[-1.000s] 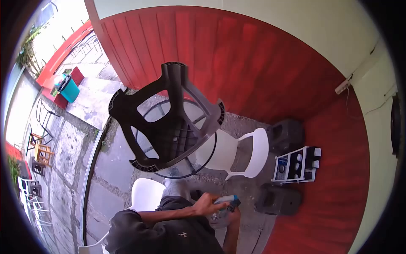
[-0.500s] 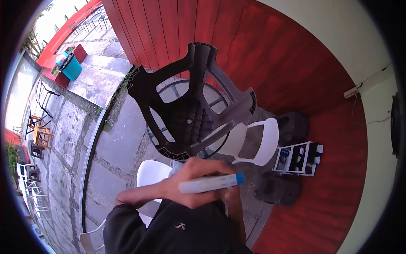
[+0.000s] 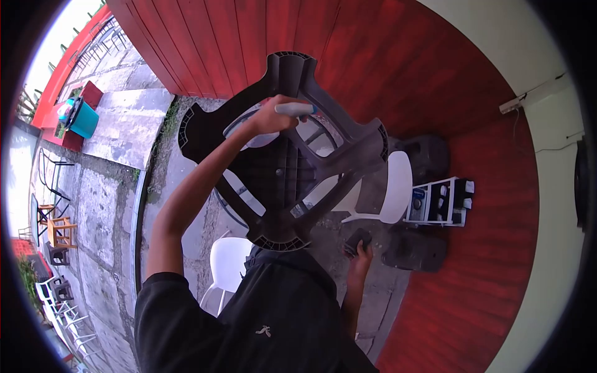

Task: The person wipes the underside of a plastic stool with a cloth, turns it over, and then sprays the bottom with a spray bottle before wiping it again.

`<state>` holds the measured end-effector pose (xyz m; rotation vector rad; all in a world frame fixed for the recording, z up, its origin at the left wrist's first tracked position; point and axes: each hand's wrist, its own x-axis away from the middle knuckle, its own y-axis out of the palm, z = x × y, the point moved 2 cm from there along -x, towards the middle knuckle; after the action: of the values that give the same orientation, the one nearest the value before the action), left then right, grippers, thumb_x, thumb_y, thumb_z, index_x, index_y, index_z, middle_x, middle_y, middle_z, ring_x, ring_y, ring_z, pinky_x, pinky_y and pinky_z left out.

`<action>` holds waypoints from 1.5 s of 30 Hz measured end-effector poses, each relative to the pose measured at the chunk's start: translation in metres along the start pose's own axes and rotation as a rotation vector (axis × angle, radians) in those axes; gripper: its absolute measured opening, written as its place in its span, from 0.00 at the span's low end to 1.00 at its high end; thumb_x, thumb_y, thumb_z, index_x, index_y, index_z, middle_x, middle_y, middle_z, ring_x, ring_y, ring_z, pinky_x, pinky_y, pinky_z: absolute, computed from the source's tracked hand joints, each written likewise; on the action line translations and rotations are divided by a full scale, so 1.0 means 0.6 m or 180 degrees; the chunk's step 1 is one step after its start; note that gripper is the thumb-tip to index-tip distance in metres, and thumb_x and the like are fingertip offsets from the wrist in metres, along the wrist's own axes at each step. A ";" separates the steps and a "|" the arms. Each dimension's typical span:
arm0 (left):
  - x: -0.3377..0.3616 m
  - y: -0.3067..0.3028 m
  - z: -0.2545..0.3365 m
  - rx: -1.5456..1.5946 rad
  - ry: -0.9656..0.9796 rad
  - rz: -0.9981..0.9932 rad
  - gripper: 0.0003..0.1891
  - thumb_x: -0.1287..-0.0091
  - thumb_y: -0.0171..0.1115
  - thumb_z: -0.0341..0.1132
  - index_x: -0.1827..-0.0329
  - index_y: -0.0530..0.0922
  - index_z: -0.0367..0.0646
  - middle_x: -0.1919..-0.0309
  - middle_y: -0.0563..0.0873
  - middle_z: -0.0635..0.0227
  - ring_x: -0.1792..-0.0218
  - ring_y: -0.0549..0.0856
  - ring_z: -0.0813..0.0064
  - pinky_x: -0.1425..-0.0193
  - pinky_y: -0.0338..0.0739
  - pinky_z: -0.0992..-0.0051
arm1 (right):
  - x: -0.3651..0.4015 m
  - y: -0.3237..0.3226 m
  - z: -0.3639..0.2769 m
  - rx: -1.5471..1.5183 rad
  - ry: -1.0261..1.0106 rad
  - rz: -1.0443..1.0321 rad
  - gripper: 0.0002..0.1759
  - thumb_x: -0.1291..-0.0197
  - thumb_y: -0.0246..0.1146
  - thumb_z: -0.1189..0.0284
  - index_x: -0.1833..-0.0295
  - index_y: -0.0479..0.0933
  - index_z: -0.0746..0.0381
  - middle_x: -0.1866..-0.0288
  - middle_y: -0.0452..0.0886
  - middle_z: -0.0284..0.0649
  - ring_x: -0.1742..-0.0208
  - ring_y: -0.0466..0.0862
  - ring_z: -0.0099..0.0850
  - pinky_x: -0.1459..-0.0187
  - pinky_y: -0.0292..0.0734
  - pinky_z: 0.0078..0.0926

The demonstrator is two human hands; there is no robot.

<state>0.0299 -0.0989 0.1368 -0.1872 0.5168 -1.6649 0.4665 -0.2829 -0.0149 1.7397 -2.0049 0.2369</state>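
Fingers of the left hand [image 3: 268, 118] wrap a white tube with a blue tip [image 3: 295, 109]. The arm is stretched up and forward, so the tube lies over a leg of the upturned dark grey plastic chair [image 3: 280, 180] on the round glass surface [image 3: 244, 132]. Lower, the right hand [image 3: 359, 253] sits near the waist, fingers closed round a small dark object [image 3: 357, 239]. Beyond stand a white plastic chair [image 3: 395, 186] and a white rack [image 3: 438, 202], near the red plank wall [image 3: 249, 37].

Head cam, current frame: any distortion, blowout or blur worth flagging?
Head view: heavy fisheye, black vignette, wall planks bow; sky top left blown out; left hand and bottle slightly soft; stool sharp; right hand grips a dark object in shade, detail lost.
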 end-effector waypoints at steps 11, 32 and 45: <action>0.017 0.137 -0.283 -0.2481 -0.1416 -0.0917 0.22 0.43 0.65 0.45 0.58 0.89 0.31 0.58 0.90 0.41 0.51 0.89 0.42 0.42 0.84 0.52 | 0.055 -0.014 0.102 0.0121 -0.0123 0.0492 0.22 0.23 0.62 0.66 0.29 0.73 0.61 0.47 0.84 0.40 0.57 0.88 0.34 0.63 0.86 0.30; 0.010 0.148 -0.297 -0.2500 -0.0586 -0.0525 0.12 0.50 0.63 0.34 0.74 0.87 0.32 0.63 0.88 0.36 0.56 0.89 0.39 0.48 0.86 0.52 | 0.054 -0.008 0.084 0.0581 -0.0187 0.0502 0.21 0.24 0.63 0.64 0.32 0.76 0.60 0.47 0.84 0.36 0.53 0.86 0.27 0.62 0.84 0.26; 0.054 0.196 -0.237 -0.2382 -0.1414 -0.1896 0.14 0.50 0.63 0.36 0.68 0.90 0.35 0.61 0.91 0.42 0.54 0.91 0.44 0.47 0.87 0.56 | 0.026 -0.022 0.094 0.0736 -0.0355 0.0271 0.18 0.25 0.64 0.66 0.36 0.77 0.61 0.51 0.85 0.37 0.57 0.86 0.26 0.63 0.82 0.26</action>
<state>0.0718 -0.1073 -0.0458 -1.3339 0.7653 -1.8375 0.4650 -0.3232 -0.0592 1.8432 -2.2093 0.4234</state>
